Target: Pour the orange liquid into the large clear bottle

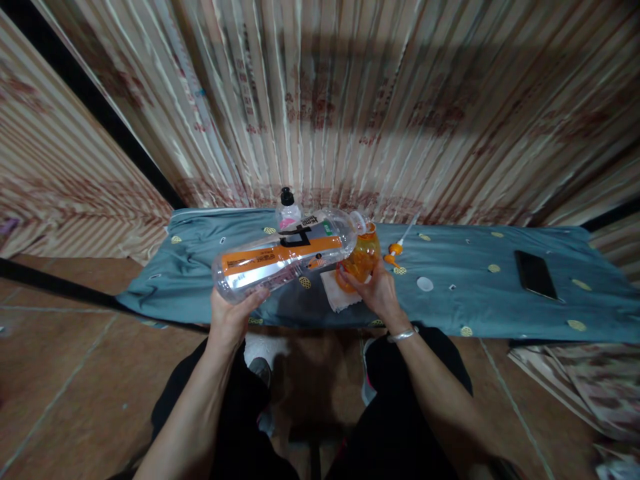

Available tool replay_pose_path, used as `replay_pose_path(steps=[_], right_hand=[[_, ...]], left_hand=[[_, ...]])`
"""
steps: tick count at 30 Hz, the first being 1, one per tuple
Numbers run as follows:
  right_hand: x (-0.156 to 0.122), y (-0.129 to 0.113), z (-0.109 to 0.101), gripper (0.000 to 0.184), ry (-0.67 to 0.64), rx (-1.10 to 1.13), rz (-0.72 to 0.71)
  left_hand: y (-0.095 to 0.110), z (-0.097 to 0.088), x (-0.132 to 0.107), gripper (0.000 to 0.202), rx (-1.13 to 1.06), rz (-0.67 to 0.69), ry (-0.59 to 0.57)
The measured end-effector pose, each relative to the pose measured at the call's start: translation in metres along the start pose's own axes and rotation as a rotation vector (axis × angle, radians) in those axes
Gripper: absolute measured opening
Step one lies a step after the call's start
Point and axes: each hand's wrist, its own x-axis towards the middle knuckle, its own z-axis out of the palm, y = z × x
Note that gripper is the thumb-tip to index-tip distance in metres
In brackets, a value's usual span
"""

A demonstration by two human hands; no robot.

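Note:
A large clear plastic bottle (285,257) with an orange and silver label lies tilted across the middle of the view. My left hand (233,313) is closed around its base end at the left. The bottle's neck meets the open top of an orange see-through bottle (364,252). My right hand (375,290) grips that orange bottle from the right, above a white folded cloth (340,291). An orange pump head (395,250) with a clear tube lies just right of it. How much liquid either bottle holds I cannot tell.
Behind the large bottle stands a small clear bottle (289,212) with a black cap. A round white cap (425,284) and a black phone (535,275) lie on the blue-green cloth-covered board (465,300). Striped curtains (340,107) hang behind it. Dark poles (95,100) flank the left.

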Motion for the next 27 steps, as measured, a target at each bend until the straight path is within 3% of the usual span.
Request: replay_pose_path(steps=[8, 11, 18, 27], right_hand=[[0.0013, 0.0066, 0.002, 0.099, -0.015, -0.021, 0.0], [0.0002, 0.0059, 0.0037, 0.097, 0.014, -0.008, -0.023], [0.0007, -0.003, 0.0012, 0.101, -0.008, -0.02, 0.019], [0.0003, 0.0033, 0.0025, 0.1, 0.012, 0.016, -0.024]], left_hand=[[-0.0033, -0.0038, 0.0021, 0.088, -0.019, -0.011, 0.029], [-0.0027, -0.0069, 0.0033, 0.085, -0.012, -0.013, -0.02], [-0.0039, -0.0031, 0.0017, 0.093, -0.009, 0.013, 0.02], [-0.0065, -0.0058, 0.0026, 0.092, 0.024, 0.022, -0.01]])
